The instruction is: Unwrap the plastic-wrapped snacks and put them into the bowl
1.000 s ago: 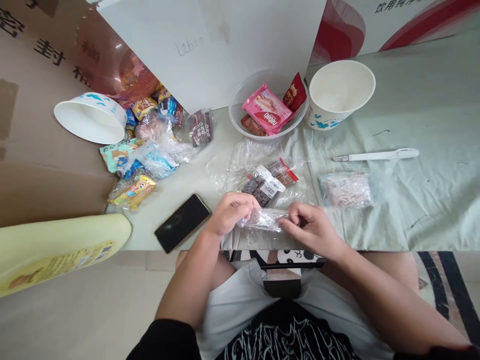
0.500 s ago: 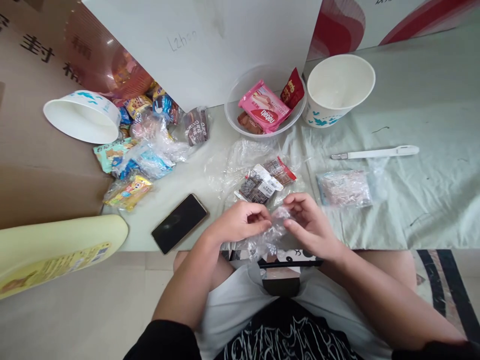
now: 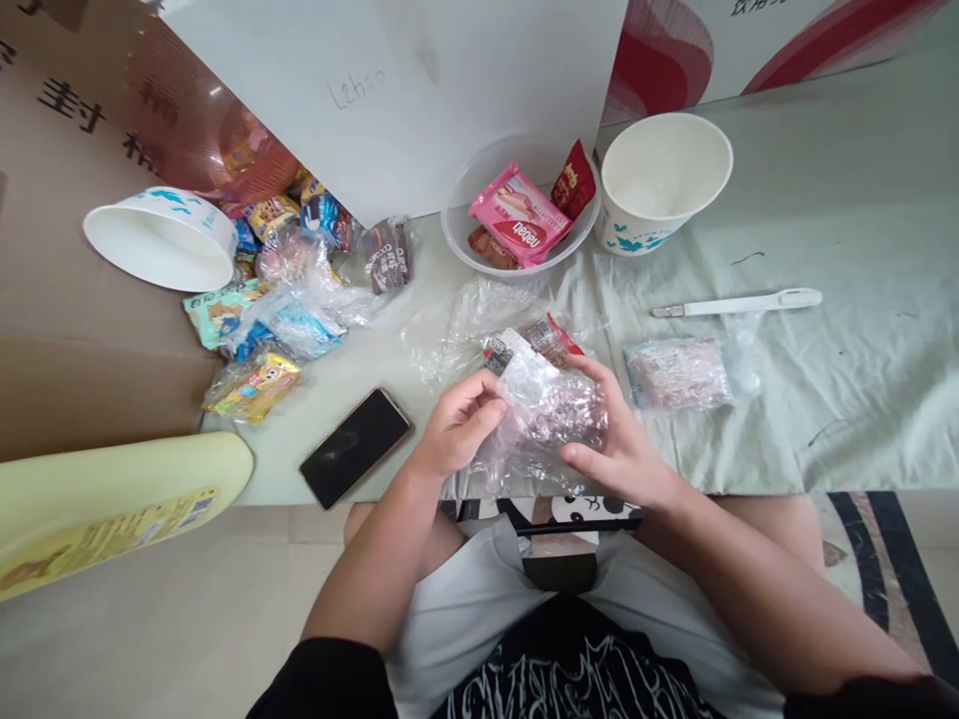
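Between my hands at the table's front edge is a crinkled clear plastic bag (image 3: 550, 419), with something pinkish showing through it. My left hand (image 3: 463, 424) pinches the bag's left edge between thumb and fingers. Around its right side, my right hand (image 3: 618, 439) is spread, thumb and fingers apart; the fingers lie beside or against the plastic. Just behind the bag are snack packets (image 3: 550, 340) with brown, red and white wrapping, partly covered by it. More loose clear plastic (image 3: 494, 305) lies beyond them.
A clear bowl (image 3: 461, 245) holds pink and red snack packs, beside a white paper tub (image 3: 666, 165). To the right lie a utility knife (image 3: 738, 304) and a wrapped packet (image 3: 680, 372). Leftward are a phone (image 3: 356, 447), piled snacks (image 3: 292, 310), a tipped tub (image 3: 161, 240) and a yellow container (image 3: 127, 499).
The plastic bag has been raised and spread out between my hands, now covering part of the brown packets. My left hand has shifted left, and my right hand has opened wider.
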`<state>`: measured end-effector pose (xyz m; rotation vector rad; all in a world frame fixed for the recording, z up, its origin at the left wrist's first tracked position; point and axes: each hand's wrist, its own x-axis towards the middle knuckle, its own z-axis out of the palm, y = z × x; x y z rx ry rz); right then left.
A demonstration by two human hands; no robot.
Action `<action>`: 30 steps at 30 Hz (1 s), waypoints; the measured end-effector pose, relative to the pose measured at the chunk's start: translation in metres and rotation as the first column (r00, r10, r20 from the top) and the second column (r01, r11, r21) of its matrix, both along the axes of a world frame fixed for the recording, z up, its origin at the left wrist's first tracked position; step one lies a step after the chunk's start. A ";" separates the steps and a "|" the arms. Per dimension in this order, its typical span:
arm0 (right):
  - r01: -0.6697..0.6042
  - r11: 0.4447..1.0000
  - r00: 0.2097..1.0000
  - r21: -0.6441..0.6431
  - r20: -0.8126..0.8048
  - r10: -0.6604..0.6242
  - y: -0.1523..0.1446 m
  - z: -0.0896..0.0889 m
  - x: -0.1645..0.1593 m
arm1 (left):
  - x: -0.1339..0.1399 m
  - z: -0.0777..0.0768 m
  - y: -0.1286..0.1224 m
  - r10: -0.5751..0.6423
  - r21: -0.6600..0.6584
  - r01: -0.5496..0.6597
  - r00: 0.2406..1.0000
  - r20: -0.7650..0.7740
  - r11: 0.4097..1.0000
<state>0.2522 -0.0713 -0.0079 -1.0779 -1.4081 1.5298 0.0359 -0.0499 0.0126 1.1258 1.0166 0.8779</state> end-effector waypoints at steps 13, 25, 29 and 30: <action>0.074 0.991 0.996 -0.112 -0.042 -0.079 -0.001 -0.001 -0.009 | 0.007 -0.001 -0.001 -0.092 -0.076 0.078 0.975 -0.204 0.994; 0.118 0.989 0.992 -0.091 -0.042 -0.123 -0.001 0.002 -0.009 | 0.004 0.000 0.001 -0.110 -0.050 0.105 0.987 -0.119 0.993; 0.128 0.991 0.992 -0.025 -0.001 -0.128 -0.001 -0.001 -0.007 | 0.006 0.001 0.005 -0.097 0.028 0.104 0.979 -0.179 0.994; 0.115 0.993 0.993 0.001 0.023 -0.115 -0.001 -0.001 -0.007 | 0.006 0.001 0.005 -0.101 0.029 0.108 0.978 -0.185 0.994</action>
